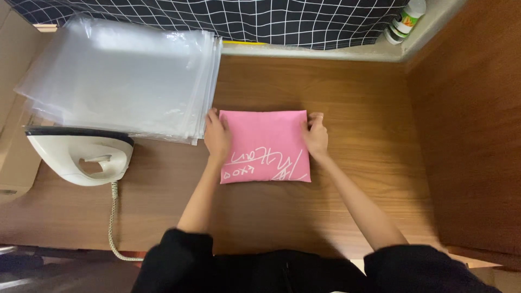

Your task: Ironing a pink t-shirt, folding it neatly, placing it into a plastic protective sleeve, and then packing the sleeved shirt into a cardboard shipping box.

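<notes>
A wooden surface [347, 103] fills most of the view, bordered at the far edge by a dark cloth with a white grid [260, 19]. On its far left lies a stack of clear plastic bags [119, 81], and just in front of that stack sits a white iron [81, 154] with its cord [112, 222] trailing off the near edge. Near the middle lies a folded pink cloth [266, 145] with white lettering, flat on the wood. The left hand [217, 137] presses on its left edge and the right hand [316, 135] grips its right edge, fingers curled on the fabric. A small bottle [406, 21] stands in the far right corner.
</notes>
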